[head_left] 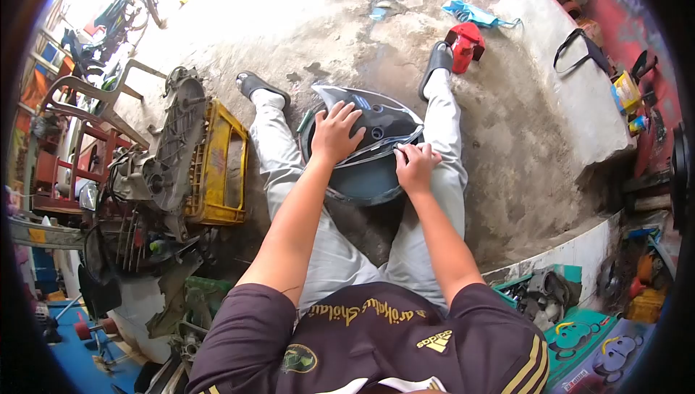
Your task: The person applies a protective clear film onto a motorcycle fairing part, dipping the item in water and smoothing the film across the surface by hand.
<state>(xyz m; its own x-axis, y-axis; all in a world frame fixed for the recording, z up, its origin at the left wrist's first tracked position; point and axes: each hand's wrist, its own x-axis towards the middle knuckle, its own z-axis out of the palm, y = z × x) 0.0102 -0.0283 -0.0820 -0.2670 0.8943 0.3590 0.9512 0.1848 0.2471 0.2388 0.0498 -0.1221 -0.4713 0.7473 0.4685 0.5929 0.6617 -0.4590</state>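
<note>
A dark, pointed plastic panel (375,113), which looks like a piece of motorcycle bodywork with light edges and round holes, lies tilted over a round basin (365,185) between my legs. My left hand (337,133) rests on the panel's left part, fingers spread across its surface. At the lower right edge of the panel, my right hand (416,166) has its fingers curled and closed on the rim. Whether a small cloth or anything else is inside those fingers is hidden. Greyish water seems to be in the basin under the panel.
To the left stand a yellow crate (221,166), a metal engine casing (174,155) and a chair (101,93). Ahead on the right lie a red plastic part (465,45) and a blue cloth (478,14). A low concrete wall (565,68) and a green crate of parts (539,292) border my right.
</note>
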